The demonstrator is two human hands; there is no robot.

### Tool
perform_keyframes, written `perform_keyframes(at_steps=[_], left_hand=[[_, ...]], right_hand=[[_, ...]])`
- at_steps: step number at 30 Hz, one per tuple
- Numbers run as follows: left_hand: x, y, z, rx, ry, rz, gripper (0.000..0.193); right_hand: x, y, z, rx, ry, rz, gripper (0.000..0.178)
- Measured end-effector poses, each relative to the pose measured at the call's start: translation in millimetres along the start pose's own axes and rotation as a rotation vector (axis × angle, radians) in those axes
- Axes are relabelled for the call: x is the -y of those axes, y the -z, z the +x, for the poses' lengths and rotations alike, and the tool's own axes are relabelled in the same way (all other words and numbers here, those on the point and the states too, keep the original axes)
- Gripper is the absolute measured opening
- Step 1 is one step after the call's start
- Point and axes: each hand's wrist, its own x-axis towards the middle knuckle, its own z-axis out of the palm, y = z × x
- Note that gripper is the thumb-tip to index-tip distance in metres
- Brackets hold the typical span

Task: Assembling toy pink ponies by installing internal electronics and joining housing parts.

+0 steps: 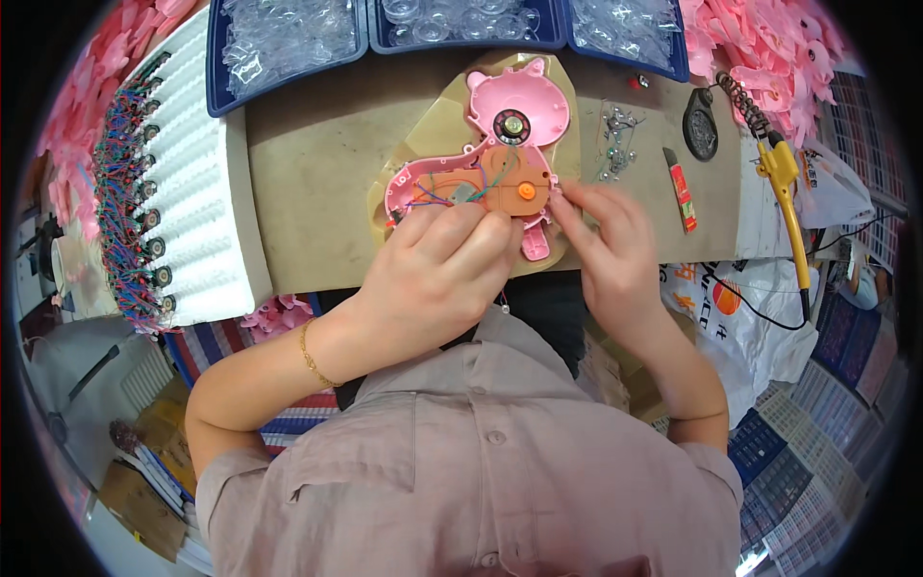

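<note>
A pink plastic toy shell half (535,104) lies hollow side up on a tan board (435,125) at the table's front edge. In its rounded head part sits a round black speaker (511,125). An orange-brown gearbox (514,181) with a bright orange knob fills its body, and thin coloured wires (435,189) run across it. My left hand (437,260) is closed over the lower left of the shell, fingertips pinched together; what they hold is hidden. My right hand (612,240) grips the shell's right edge beside the gearbox with thumb and fingertips.
Blue trays (465,43) of clear plastic parts line the back. White ribbed foam (207,183) at left holds speakers with wires. At right lie small metal parts (617,144), a red utility knife (682,192), a black oval part (700,125) and a yellow-handled soldering iron (784,188).
</note>
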Motion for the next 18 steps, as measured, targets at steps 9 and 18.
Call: perform_keyframes(at_steps=[9, 18], left_hand=[[4, 6, -8, 0.009, 0.013, -0.025, 0.036], [-1, 50, -17, 0.214, 0.072, -0.141, 0.056]], right_hand=[[-27, 14, 20, 0.019, -0.235, 0.41, 0.033], [-77, -1, 199, 0.219, 0.173, -0.217, 0.015]])
